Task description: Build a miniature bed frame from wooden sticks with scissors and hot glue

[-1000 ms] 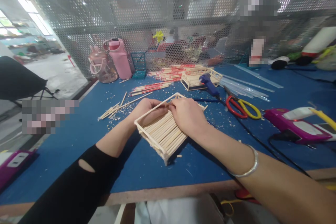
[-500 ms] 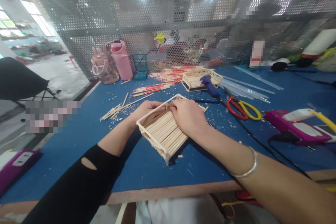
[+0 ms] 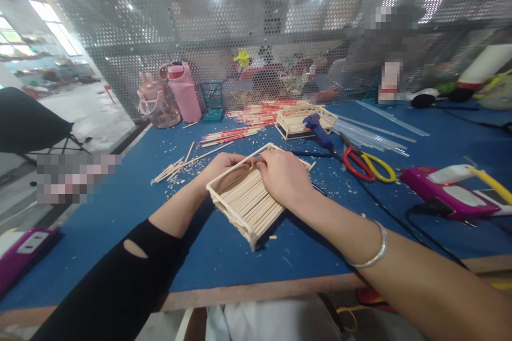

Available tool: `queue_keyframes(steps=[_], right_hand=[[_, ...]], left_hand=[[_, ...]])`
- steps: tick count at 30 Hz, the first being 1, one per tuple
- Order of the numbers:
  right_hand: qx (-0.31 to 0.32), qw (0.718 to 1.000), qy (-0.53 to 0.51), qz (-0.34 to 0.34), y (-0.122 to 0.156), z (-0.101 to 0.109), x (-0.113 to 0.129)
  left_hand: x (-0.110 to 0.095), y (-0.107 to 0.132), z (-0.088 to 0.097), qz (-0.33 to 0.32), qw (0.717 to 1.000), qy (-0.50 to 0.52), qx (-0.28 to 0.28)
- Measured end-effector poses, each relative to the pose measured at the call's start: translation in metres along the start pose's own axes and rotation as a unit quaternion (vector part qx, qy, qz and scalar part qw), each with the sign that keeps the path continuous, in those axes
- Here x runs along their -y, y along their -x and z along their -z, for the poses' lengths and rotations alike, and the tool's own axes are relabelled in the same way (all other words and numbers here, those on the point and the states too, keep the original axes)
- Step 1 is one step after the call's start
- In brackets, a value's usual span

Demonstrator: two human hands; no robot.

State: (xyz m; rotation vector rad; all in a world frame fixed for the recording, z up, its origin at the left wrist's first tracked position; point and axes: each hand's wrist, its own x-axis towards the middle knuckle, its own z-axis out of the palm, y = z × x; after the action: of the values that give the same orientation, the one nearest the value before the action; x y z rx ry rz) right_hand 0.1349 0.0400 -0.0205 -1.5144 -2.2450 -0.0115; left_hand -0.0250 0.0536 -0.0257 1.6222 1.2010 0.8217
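A small tray built of pale wooden sticks is tilted above the blue table, one corner toward me. Its floor is a row of sticks side by side, with a thin railing around. My left hand grips the far left side, its fingers reaching through under the top rail. From the right, my right hand reaches over the tray, thumb and fingers pinched at the same far side, close to the left fingertips. Whatever the fingertips press between them is hidden.
Behind the tray stand a second stick tray, a blue glue gun and bundled sticks. Scissors, clear glue sticks and a purple power strip lie right. Loose sticks and a pink bottle are left.
The hands and tray hold nearly the same pose. The whole view has shifted very slightly; nothing has been let go or picked up.
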Motion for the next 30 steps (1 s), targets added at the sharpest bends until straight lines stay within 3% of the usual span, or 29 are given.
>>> queue_keyframes(steps=[21,30], right_hand=[[0.024,1.0,-0.005,-0.007,-0.0008,0.0028,0.0011],[0.015,1.0,-0.016,-0.016,0.0007,0.0046,0.0012]], left_hand=[[0.0045,0.0019,-0.0009,-0.012,1.0,0.011,0.004],[0.0059,0.0012,-0.0014,-0.005,0.998,0.066,0.011]])
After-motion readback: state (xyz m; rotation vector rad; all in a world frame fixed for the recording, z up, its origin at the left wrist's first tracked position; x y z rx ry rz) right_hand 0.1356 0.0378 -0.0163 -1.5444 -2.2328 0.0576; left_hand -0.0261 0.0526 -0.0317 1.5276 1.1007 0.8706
